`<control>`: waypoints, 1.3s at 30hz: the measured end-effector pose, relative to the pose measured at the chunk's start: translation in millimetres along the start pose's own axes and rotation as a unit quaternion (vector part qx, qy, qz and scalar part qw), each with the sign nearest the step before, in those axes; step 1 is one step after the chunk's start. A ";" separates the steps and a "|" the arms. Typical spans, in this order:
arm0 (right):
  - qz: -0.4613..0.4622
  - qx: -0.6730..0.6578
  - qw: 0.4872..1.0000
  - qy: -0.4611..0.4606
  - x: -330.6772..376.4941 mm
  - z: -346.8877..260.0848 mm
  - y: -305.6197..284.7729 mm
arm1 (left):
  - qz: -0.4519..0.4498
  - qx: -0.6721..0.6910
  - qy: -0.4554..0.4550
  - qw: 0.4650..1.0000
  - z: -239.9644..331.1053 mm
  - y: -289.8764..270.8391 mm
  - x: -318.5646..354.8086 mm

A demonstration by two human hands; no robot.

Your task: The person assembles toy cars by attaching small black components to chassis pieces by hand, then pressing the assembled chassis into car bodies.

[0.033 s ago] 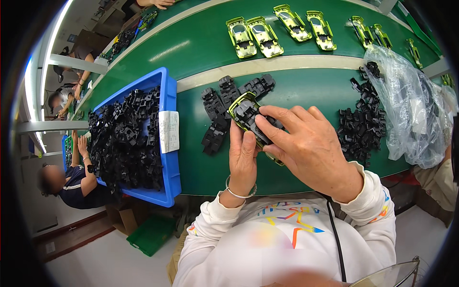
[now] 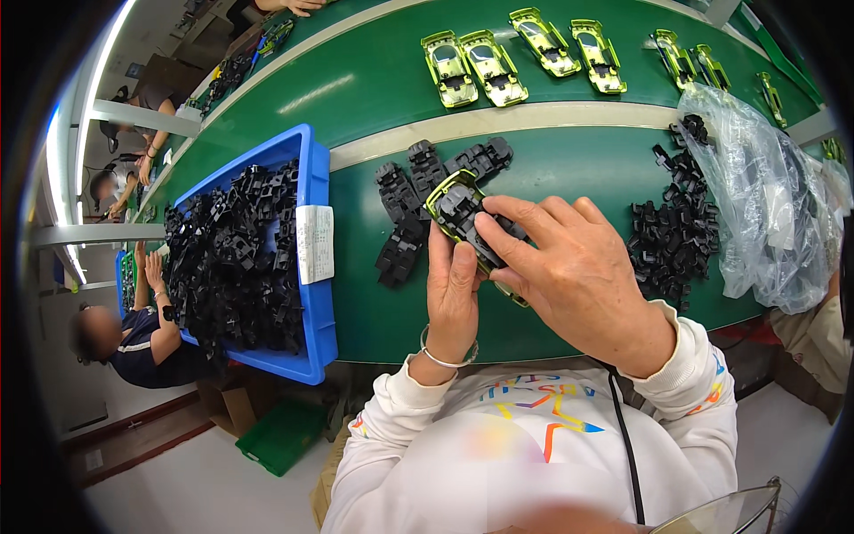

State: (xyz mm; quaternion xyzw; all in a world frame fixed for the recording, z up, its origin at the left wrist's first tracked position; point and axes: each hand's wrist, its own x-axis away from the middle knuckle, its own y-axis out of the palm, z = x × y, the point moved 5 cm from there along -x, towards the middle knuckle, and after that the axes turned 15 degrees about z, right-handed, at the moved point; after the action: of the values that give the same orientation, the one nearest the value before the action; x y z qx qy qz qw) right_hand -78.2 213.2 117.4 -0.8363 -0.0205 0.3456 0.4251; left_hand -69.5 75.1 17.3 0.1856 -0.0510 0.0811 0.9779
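Note:
Tilted in front of me is a toy car body point(image 2: 461, 210), yellow-green at the rim, with a black part inside it. My left hand point(image 2: 452, 289) grips its near left side between thumb and fingers. The fingers of my right hand point(image 2: 574, 267) press on the black part from above and the right; some fingertips are hidden. Just beyond the car body lie several loose black plastic parts point(image 2: 398, 190). To the right is a heap of smaller black parts point(image 2: 673, 233).
A blue crate point(image 2: 318, 316) full of black parts stands at my left. Several yellow-green car bodies point(image 2: 494, 71) lie on the green belt point(image 2: 374, 67) beyond a pale rail point(image 2: 534, 120). A clear plastic bag point(image 2: 769, 218) lies at right. Other people point(image 2: 142, 343) work at left.

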 end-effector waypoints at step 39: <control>0.006 -0.332 0.896 0.293 -10.9 111.8 48.0 | 0.102 -0.163 0.066 0.979 78.4 -12.1 -231.6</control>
State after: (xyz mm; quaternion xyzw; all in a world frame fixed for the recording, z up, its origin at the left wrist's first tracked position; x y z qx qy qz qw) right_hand -165.6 256.9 44.1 -0.9924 -0.0036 0.0600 0.1072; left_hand -300.2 2.5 55.5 0.0114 -0.0178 0.1833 0.9828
